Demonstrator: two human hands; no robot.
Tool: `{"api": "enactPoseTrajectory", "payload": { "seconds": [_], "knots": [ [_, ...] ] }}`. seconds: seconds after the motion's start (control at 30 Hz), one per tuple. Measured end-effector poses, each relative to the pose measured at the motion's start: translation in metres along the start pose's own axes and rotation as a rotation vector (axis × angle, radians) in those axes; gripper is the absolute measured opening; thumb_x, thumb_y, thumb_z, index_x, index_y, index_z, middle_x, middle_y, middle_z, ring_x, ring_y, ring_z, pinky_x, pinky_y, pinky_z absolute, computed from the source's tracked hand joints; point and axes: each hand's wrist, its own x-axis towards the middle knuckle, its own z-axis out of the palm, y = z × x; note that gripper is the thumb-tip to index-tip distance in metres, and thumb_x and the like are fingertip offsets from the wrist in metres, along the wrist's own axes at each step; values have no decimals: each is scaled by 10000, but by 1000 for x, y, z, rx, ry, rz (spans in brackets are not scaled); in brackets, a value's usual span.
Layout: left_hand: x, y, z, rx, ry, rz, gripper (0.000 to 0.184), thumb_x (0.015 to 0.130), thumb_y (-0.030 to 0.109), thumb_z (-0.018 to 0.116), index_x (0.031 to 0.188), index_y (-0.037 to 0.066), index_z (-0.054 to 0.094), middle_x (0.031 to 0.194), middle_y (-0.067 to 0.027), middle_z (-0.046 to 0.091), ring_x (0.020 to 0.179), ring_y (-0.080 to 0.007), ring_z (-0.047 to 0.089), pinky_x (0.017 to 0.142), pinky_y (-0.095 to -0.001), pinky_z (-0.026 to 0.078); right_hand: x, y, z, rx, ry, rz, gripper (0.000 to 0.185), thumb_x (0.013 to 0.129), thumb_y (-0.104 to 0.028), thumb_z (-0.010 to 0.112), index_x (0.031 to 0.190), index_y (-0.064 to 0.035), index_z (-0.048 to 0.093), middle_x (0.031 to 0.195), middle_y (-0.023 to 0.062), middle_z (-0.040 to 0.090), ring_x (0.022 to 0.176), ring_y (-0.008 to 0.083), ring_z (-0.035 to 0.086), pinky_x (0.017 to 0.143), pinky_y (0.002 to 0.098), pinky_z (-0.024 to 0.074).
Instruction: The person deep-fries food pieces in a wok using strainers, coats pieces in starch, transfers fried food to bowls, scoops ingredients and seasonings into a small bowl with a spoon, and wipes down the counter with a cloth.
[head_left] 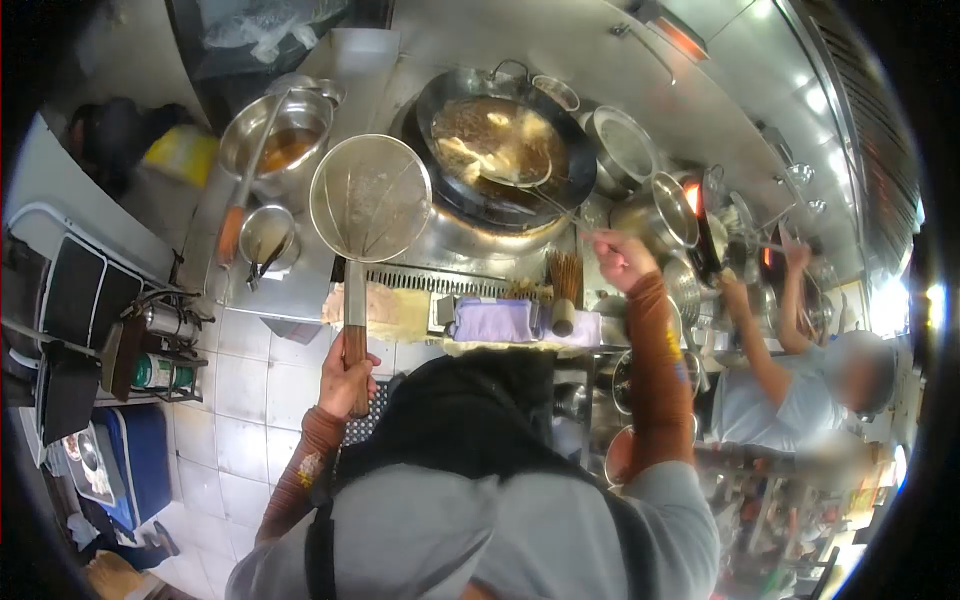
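Note:
My left hand (345,378) is closed around the wooden handle of a large round strainer (370,195), held level beside the wok; its mesh looks bare. My right hand (622,258) is closed at the end of a thin metal handle. That handle runs to a ladle (520,172) whose round head is partly sunk in the wok (575,165). Brown bubbling liquid fills the wok, and pale golden food (470,160) floats in it. Below my right hand, a bamboo brush (564,295) stands at the counter's front edge.
At left stand a metal pot (275,135) of brown liquid, a wood-handled tool across it, and a small metal cup (266,238). Folded purple cloth (495,320) lies on the front ledge. More metal pots (655,212) line the right. A co-worker (800,385) works at a flaming burner there.

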Motion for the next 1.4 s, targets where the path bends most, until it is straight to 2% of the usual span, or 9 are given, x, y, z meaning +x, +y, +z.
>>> {"api": "enactPoseTrajectory", "payload": {
  "seconds": [0.2,0.4,0.5,0.6,0.8,1.0,1.1,1.33,1.4],
  "knots": [
    [4,16,11,23,41,110,655,865,-28,474,1455,102,222,929,-119,563,510,-129,530,430,-260,473,38,18,-16,122,58,-78,134,890,-63,552,1019,-33,564,607,-4,503,404,54,388,323,203,282],
    [0,30,26,19,106,210,676,842,-53,493,1454,66,230,909,-96,571,513,-111,530,435,-243,468,34,5,-30,-317,206,-183,286,872,-27,547,1157,-27,521,640,23,536,401,88,409,312,205,277],
    [-6,39,37,71,136,213,655,847,-44,479,1447,71,244,923,-109,562,508,-116,518,444,-244,470,33,1,-57,-301,109,-172,364,865,-14,557,1222,-33,489,648,30,542,395,95,415,307,199,278],
    [-13,41,55,115,182,234,628,841,-28,473,1430,68,276,928,-112,550,504,-118,509,440,-240,463,36,-3,-76,-195,-18,-126,304,870,-20,559,1170,-23,509,640,28,538,399,84,412,313,189,285],
    [-23,53,97,130,224,237,624,847,-28,480,1433,36,274,914,-106,582,519,-102,521,443,-220,456,62,6,-82,185,-316,38,58,883,-25,544,937,-46,543,647,23,544,407,45,385,320,175,278],
    [-37,57,124,199,262,261,598,843,-12,482,1411,20,302,916,-100,585,523,-92,520,440,-209,452,75,10,-69,207,-166,-74,55,887,-36,552,837,-55,539,648,16,538,429,39,396,334,170,281],
    [-44,60,137,240,283,265,585,844,5,486,1403,17,313,920,-100,587,527,-92,521,441,-207,451,67,5,-67,155,-130,-162,35,863,-33,576,891,-30,555,651,26,539,438,52,412,340,185,291],
    [-28,82,163,336,301,212,558,841,45,528,1375,36,365,887,-85,599,530,-99,525,439,-219,444,36,11,-72,-7,-27,-333,310,837,-27,581,1135,41,528,655,51,558,413,79,432,331,205,284],
    [-10,96,171,372,282,196,545,839,55,547,1359,46,387,864,-78,603,535,-100,530,437,-224,442,17,10,-72,-62,2,-359,269,857,-28,555,1118,31,534,635,33,545,394,65,404,326,196,266]
  ]
}}
